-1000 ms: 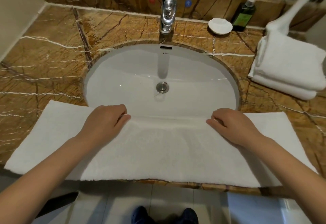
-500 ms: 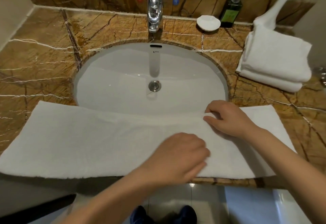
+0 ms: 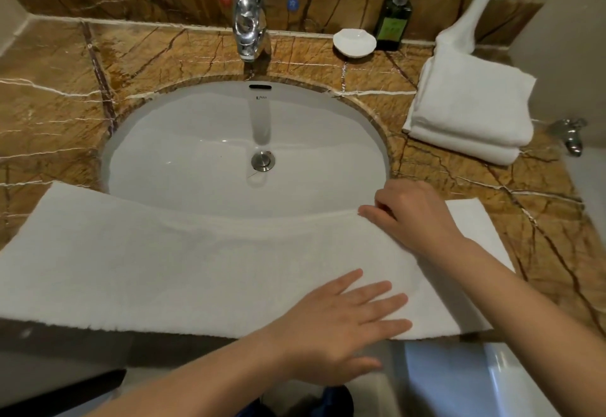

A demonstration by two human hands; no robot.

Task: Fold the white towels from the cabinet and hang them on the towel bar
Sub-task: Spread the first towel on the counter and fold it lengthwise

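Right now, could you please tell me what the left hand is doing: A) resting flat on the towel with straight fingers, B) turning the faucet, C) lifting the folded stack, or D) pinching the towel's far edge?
A: the left hand lies flat with straight fingers on the towel near its front edge, while the right hand pinches the far edge.

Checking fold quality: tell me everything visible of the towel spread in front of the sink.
The spread towel is a long white rectangle, seemingly terry cloth, lying flat along the front of the marble counter. Its far edge sags slightly over the near rim of the sink; its near edge follows the counter front. The left hand presses flat on it near that edge; the right hand pinches the far edge.
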